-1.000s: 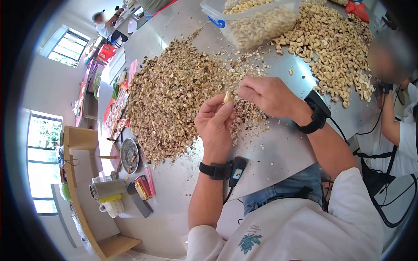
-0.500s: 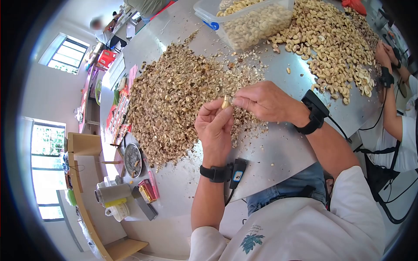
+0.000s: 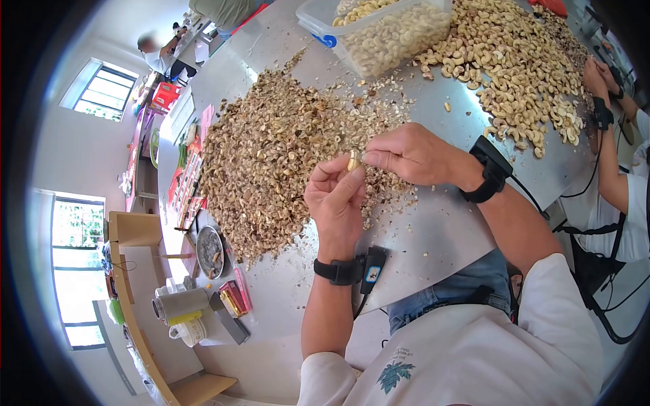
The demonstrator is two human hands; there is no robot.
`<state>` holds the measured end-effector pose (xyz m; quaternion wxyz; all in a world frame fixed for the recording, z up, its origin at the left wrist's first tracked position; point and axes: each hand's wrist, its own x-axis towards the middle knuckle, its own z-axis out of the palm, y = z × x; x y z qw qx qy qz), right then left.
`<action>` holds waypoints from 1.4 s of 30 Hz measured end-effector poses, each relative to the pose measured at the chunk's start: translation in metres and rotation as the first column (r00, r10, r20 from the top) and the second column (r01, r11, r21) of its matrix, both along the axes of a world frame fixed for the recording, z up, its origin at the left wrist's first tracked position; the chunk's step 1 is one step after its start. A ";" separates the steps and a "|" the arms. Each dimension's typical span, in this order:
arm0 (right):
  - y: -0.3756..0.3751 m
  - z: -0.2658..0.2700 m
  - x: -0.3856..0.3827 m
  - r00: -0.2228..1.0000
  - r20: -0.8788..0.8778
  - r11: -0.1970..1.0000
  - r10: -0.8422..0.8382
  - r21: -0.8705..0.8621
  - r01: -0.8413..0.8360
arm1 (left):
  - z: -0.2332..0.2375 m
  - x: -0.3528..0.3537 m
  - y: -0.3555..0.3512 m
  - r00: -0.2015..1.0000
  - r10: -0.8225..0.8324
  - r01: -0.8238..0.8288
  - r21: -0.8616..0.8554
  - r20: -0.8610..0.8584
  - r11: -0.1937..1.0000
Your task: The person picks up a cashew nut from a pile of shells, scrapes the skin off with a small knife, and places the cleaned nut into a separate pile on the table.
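Pinching one cashew kernel (image 3: 353, 160) at mid-frame, left hand (image 3: 334, 196) gripping it from 6 o'clock, right hand (image 3: 413, 154) nipping its tip from 3 o'clock. Hovering over the skin-and-shell heap (image 3: 271, 149) spreading toward 10 o'clock (much already stripped, judging by its bulk). Lying at 1 o'clock, a big cashew pile (image 3: 514, 68), probably waiting; at 12, a plastic tub (image 3: 389, 30) nearing full.

No writing can be read anywhere. The white shirt (image 3: 467, 352) bears a green leaf emblem (image 3: 393, 374) with a line of small print above it, too tiny to make out. The black tracker (image 3: 371, 266) strapped below the left hand (image 3: 335, 196) carries a blue-and-white sticker, illegible. Red and yellow packets (image 3: 231, 298) on the table (image 3: 433, 237) show only blurred print.
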<state>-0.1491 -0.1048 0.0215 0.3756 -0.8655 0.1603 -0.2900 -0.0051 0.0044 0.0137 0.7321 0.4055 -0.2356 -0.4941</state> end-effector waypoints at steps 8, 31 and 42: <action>-0.005 -0.002 -0.002 0.996 -0.038 0.997 -0.077 0.012 0.077 | 0.005 -0.004 0.001 0.995 0.028 -0.030 0.019 0.098 0.999; -0.014 -0.001 -0.008 0.992 -0.023 0.960 0.125 0.256 -0.115 | 0.006 -0.004 0.000 0.988 0.007 -0.002 -0.037 0.151 0.999; -0.021 -0.004 -0.010 0.997 -0.051 0.896 0.058 0.442 -0.029 | 0.005 -0.005 -0.001 0.984 -0.041 0.053 -0.067 0.174 0.996</action>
